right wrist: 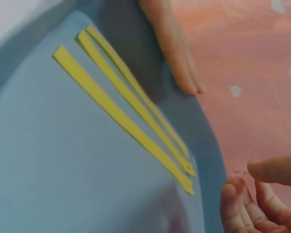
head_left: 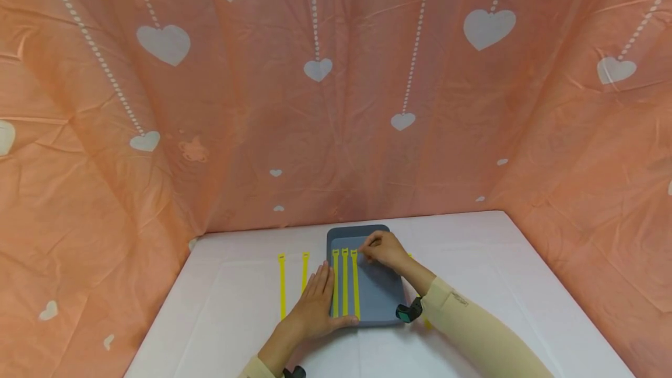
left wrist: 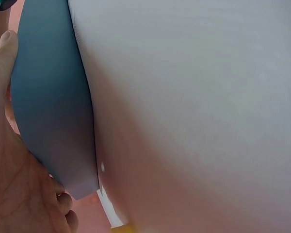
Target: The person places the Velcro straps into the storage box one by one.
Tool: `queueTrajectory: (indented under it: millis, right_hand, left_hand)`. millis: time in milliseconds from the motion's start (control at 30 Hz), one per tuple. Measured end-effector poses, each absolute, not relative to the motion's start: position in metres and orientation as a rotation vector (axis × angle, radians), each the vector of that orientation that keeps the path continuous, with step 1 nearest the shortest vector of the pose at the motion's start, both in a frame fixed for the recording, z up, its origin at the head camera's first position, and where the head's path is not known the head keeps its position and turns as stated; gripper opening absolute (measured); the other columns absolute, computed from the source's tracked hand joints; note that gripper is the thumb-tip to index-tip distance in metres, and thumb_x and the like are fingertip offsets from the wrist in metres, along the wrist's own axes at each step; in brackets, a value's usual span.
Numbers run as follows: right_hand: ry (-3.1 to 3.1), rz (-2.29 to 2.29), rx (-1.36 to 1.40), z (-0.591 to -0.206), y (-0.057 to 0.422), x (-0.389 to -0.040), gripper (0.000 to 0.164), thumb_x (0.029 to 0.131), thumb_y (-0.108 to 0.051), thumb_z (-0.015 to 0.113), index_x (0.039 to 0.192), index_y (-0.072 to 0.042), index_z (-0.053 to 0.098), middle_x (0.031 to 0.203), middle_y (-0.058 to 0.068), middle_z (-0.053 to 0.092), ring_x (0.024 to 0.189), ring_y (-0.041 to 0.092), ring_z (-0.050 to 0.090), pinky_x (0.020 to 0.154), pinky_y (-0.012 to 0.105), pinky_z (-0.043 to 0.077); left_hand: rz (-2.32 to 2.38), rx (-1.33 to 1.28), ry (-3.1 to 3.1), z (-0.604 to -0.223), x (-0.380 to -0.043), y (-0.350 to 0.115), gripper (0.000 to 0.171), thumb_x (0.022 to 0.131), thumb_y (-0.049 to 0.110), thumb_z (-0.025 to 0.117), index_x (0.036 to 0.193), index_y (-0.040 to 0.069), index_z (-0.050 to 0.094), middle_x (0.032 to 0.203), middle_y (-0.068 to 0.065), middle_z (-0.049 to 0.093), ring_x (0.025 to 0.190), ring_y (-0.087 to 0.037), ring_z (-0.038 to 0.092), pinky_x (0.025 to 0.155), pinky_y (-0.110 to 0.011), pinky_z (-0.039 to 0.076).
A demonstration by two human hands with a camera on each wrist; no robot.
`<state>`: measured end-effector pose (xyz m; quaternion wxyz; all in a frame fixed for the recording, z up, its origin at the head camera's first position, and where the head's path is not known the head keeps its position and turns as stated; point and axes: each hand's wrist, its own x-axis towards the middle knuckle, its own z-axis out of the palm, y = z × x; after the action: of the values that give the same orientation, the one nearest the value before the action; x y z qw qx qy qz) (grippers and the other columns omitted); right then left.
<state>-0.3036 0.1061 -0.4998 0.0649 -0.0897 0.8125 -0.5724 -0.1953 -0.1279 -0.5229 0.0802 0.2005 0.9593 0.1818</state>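
Observation:
A blue-grey tray (head_left: 378, 299) lies on the white table with three yellow slotted-head cable straps (head_left: 345, 282) side by side in its left part. My left hand (head_left: 313, 309) rests along the tray's left side, fingers straight, thumb by the front edge. In the left wrist view, the palm and thumb lie against the tray wall (left wrist: 53, 107). Over the tray, my right hand (head_left: 385, 249) is beside the head of the rightmost of these straps. In the right wrist view its thumb (right wrist: 276, 170) and bent fingers stand apart with nothing between them.
Two more yellow straps (head_left: 282, 287) lie on the table left of the tray, one partly behind my left hand. Another yellow strap (head_left: 410, 256) lies right of the tray, mostly covered by my right forearm. A pink heart-patterned cloth (head_left: 357, 179) hangs behind the table.

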Motion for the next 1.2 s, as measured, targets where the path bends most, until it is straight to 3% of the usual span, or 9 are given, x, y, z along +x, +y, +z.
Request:
queueTrajectory:
  millis: [133, 433, 700, 1200]
  right_hand:
    - [2.439, -1.744, -0.286, -0.493, 0.115, -0.300, 0.011, 0.100, -0.009, 0.077, 0.103, 0.001, 0.073, 0.100, 0.026, 0.076, 0.086, 0.042, 0.077, 0.081, 0.051, 0.065]
    - [2.464, -1.770, -0.296, -0.479, 0.135, -0.293, 0.011, 0.101, -0.012, 0.076, 0.102, -0.001, 0.075, 0.102, 0.027, 0.075, 0.096, 0.049, 0.072, 0.086, 0.057, 0.063]
    - [2.496, -1.775, -0.291, -0.471, 0.155, -0.291, 0.014, 0.102, -0.013, 0.075, 0.104, 0.001, 0.074, 0.094, 0.017, 0.076, 0.092, 0.044, 0.073, 0.085, 0.051, 0.064]
    - [2.521, -1.758, -0.176, -0.476, 0.180, -0.290, 0.017, 0.102, -0.013, 0.074, 0.108, 0.003, 0.073, 0.104, 0.025, 0.075, 0.085, 0.026, 0.073, 0.086, 0.049, 0.065]
  left_hand:
    - [0.550, 0.603, 2.870, -0.523, -0.195, -0.128, 0.130, 0.089, 0.082, 0.066, 0.169, -0.006, 0.013, 0.178, -0.024, 0.001, 0.166, -0.039, 0.006, 0.133, -0.056, 0.014]
    - [0.549, 0.607, 2.879, -0.524, -0.196, -0.128, 0.132, 0.087, 0.083, 0.066, 0.169, -0.006, 0.013, 0.178, -0.024, 0.002, 0.166, -0.039, 0.007, 0.133, -0.055, 0.015]
    - [0.548, 0.601, 2.885, -0.522, -0.195, -0.128, 0.132, 0.087, 0.083, 0.066, 0.169, -0.006, 0.013, 0.179, -0.024, 0.003, 0.166, -0.039, 0.007, 0.133, -0.055, 0.015]
    - [0.567, 0.583, 2.863, -0.523, -0.196, -0.129, 0.133, 0.087, 0.084, 0.066, 0.170, -0.004, 0.011, 0.179, -0.022, 0.000, 0.167, -0.036, 0.003, 0.134, -0.054, 0.011]
